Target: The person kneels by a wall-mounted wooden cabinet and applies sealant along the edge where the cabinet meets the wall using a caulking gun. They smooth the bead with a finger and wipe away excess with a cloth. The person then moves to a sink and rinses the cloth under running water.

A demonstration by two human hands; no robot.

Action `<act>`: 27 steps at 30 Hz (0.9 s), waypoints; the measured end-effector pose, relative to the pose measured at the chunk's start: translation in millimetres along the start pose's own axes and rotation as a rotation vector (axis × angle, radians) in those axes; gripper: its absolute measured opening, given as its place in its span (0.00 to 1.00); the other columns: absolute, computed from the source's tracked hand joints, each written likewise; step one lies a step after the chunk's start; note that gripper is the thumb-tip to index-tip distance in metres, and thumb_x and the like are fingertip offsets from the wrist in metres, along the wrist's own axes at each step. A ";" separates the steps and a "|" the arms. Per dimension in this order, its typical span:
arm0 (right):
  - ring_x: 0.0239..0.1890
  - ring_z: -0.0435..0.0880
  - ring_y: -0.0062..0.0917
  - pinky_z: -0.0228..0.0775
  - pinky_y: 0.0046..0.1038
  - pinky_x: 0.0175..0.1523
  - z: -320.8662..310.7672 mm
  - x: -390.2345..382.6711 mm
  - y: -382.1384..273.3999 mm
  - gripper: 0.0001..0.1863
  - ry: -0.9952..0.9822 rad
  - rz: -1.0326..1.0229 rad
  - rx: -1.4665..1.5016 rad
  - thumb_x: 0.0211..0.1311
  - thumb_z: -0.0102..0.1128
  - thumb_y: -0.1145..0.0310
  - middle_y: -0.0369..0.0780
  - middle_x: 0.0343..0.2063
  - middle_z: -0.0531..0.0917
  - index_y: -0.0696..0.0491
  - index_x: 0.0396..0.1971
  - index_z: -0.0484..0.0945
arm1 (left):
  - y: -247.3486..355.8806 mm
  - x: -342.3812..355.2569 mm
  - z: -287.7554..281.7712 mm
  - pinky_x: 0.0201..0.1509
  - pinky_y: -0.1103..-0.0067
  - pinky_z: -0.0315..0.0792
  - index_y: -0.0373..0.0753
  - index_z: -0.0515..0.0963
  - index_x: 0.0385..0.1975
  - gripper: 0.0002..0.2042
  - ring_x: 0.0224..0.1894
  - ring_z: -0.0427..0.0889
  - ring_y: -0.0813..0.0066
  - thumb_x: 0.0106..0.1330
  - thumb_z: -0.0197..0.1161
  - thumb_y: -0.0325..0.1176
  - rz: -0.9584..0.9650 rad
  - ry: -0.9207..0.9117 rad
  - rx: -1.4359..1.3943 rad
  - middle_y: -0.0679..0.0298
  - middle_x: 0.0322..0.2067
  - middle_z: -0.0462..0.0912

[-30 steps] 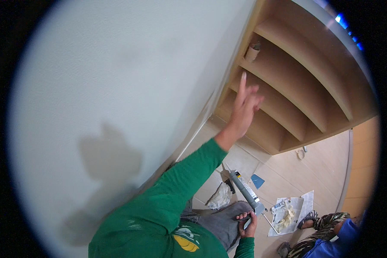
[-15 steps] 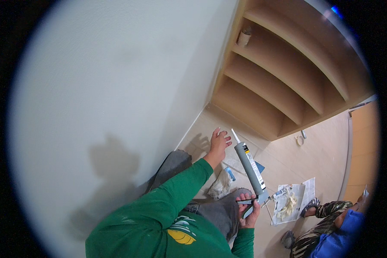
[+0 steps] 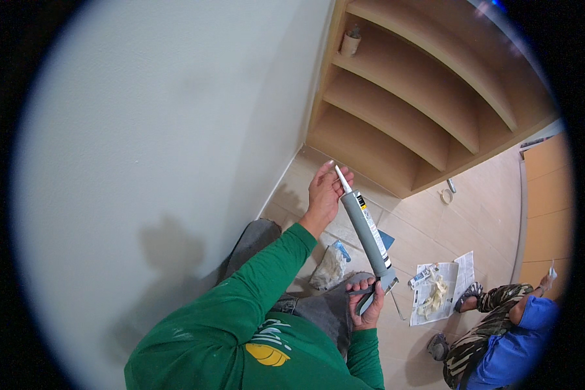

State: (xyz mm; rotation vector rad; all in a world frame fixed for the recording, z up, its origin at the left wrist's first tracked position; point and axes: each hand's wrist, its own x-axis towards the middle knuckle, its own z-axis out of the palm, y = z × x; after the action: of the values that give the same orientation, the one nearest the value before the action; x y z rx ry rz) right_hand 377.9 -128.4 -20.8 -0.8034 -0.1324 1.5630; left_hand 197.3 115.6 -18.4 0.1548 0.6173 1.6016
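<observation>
Green sleeves (image 3: 266,260), one grey caulking gun (image 3: 365,234), one shelf unit (image 3: 364,149)

From my remote seat, I see the caulking gun held on the near side of the shelf unit, its single white nozzle (image 3: 344,180) aimed toward the unit but apart from it. The right hand (image 3: 372,314) is closed round the handle, at the end farthest from the unit, probably because that grip bears the weight. The left hand (image 3: 324,197) curls beside the nozzle, perhaps to steady it; whether its fingers pinch or merely surround it, I cannot tell.

I count three boards across the shelf unit, with one cup (image 3: 350,44) on the middle one, at the unit's left end. One tape roll (image 3: 443,197) lies just before the unit's front; one blue sheet (image 3: 386,240) and one white bag (image 3: 329,270) lie farther back from it. Farther out to the unit's right, newspaper (image 3: 465,276) lies under one pale heap (image 3: 434,296), likely as floor cover. One co-worker (image 3: 517,338) in blue is beyond.
</observation>
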 end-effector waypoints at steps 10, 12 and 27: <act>0.28 0.76 0.26 0.73 0.38 0.40 12.4 0.8 4.2 0.17 0.079 0.049 0.022 0.72 0.57 0.48 0.32 0.22 0.73 0.46 0.33 0.73 | 7.6 3.1 10.3 0.66 0.63 0.75 0.35 0.68 0.62 0.17 0.59 0.80 0.51 0.77 0.52 0.32 -0.017 -0.022 0.054 0.46 0.58 0.77; 0.27 0.76 0.26 0.74 0.38 0.39 13.5 0.7 6.0 0.17 0.082 0.049 0.035 0.72 0.57 0.48 0.32 0.22 0.74 0.46 0.33 0.73 | 7.9 2.4 13.9 0.63 0.65 0.77 0.34 0.69 0.61 0.16 0.57 0.82 0.54 0.76 0.53 0.31 -0.019 -0.017 0.022 0.48 0.55 0.79; 0.25 0.77 0.27 0.76 0.40 0.39 15.8 7.5 6.5 0.15 0.054 0.034 0.003 0.72 0.55 0.51 0.32 0.21 0.74 0.46 0.31 0.72 | -1.1 10.0 8.6 0.68 0.62 0.73 0.33 0.65 0.62 0.17 0.60 0.79 0.51 0.78 0.49 0.32 0.020 -0.026 -0.044 0.46 0.57 0.76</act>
State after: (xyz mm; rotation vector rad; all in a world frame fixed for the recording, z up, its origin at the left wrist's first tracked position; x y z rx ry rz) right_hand 364.1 -117.0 -15.5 -0.8484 -0.0770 1.5717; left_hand 200.7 127.7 -14.2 0.1488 0.5615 1.6293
